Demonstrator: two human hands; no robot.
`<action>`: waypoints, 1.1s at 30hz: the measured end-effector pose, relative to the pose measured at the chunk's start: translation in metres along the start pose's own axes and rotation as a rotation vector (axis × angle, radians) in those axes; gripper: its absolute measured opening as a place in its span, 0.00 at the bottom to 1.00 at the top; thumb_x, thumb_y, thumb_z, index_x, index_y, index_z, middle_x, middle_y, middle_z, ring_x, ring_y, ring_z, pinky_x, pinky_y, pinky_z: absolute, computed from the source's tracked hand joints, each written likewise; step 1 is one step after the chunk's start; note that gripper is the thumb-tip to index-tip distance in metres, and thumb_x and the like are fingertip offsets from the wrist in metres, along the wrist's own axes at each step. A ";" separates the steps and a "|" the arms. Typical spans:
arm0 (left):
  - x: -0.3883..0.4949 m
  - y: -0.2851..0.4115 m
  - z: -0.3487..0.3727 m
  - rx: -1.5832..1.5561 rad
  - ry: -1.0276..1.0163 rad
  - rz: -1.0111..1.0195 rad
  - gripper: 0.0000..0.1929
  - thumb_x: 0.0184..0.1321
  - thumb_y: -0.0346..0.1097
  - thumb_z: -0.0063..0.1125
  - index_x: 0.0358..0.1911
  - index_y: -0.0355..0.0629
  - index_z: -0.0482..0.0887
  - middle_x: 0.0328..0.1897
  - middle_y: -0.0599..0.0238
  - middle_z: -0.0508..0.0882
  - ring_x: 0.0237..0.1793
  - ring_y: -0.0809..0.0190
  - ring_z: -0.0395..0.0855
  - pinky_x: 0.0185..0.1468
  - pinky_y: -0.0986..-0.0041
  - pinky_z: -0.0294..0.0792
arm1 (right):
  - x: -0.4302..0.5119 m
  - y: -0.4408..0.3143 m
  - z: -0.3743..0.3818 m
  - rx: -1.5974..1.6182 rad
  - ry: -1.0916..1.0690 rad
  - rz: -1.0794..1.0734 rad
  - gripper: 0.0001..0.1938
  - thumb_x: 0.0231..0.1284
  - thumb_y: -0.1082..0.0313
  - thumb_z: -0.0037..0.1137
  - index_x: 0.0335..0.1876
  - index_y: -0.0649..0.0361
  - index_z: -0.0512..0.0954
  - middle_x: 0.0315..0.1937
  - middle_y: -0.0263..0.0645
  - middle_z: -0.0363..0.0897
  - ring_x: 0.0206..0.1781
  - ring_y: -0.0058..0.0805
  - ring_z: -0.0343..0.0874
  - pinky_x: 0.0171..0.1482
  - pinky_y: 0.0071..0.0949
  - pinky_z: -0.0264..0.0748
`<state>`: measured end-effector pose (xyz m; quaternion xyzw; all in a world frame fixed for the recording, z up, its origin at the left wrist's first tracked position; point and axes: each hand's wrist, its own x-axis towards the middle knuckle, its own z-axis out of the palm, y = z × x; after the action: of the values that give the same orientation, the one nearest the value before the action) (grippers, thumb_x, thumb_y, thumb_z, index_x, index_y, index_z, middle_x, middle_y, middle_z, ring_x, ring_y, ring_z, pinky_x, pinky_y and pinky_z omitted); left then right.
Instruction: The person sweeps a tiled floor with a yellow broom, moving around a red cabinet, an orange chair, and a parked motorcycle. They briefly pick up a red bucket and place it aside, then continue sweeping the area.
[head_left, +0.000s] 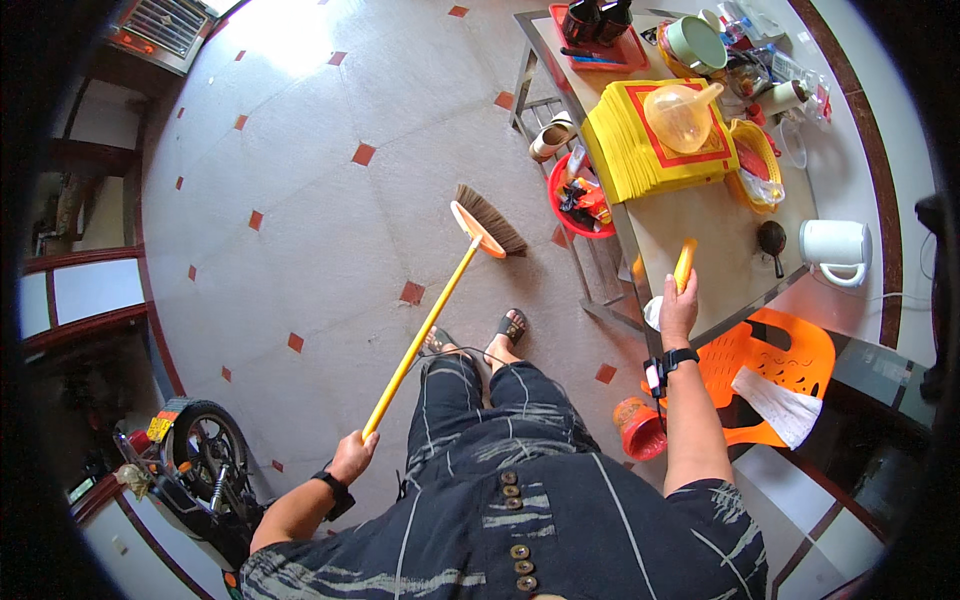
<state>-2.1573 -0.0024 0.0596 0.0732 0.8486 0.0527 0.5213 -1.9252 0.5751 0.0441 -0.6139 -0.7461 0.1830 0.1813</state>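
My left hand (354, 455) grips the upper end of a broom's yellow handle (420, 338). The handle slants away from me to an orange broom head (478, 229) with brown bristles (493, 220), low over the tiled floor ahead of my feet. In my right hand (679, 309) is a short yellow handle-like object (684, 264), held above the near side of a metal-framed table (697, 240); what it belongs to is unclear. A small white item (652, 313) shows beside that hand, partly hidden.
Yellow printed bags (622, 142) are stacked on the table under a balloon (679, 116). A white kettle (834, 244) stands nearby. Below are a red basket (559, 201) and shoes (553, 139). An orange chair (799, 352) and red bucket (641, 439) are right, a motorcycle (206, 450) left.
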 end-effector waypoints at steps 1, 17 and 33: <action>0.003 -0.002 0.001 0.076 -0.003 -0.028 0.20 0.61 0.49 0.47 0.30 0.35 0.75 0.24 0.59 0.82 0.28 0.61 0.82 0.34 0.69 0.70 | 0.004 0.000 0.004 -0.047 0.021 -0.033 0.25 0.58 0.55 0.49 0.58 0.60 0.63 0.43 0.52 0.75 0.45 0.49 0.75 0.44 0.39 0.71; 0.333 0.014 -0.059 0.574 -0.020 0.411 0.18 0.55 0.52 0.53 0.26 0.43 0.73 0.16 0.54 0.78 0.20 0.46 0.77 0.24 0.59 0.70 | 0.041 0.029 0.098 -0.264 0.151 -0.074 0.20 0.62 0.55 0.46 0.47 0.68 0.67 0.39 0.54 0.73 0.40 0.45 0.73 0.45 0.37 0.68; 0.496 0.077 0.100 0.147 -0.039 0.546 0.18 0.56 0.53 0.50 0.32 0.43 0.76 0.22 0.50 0.79 0.26 0.44 0.78 0.29 0.56 0.70 | 0.044 0.033 0.101 -0.061 0.143 -0.027 0.18 0.66 0.59 0.40 0.53 0.66 0.62 0.46 0.40 0.69 0.47 0.28 0.68 0.53 0.25 0.62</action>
<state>-2.2840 0.1632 -0.4081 0.3376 0.7889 0.1279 0.4973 -1.9550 0.6190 -0.0581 -0.6207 -0.7445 0.1135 0.2180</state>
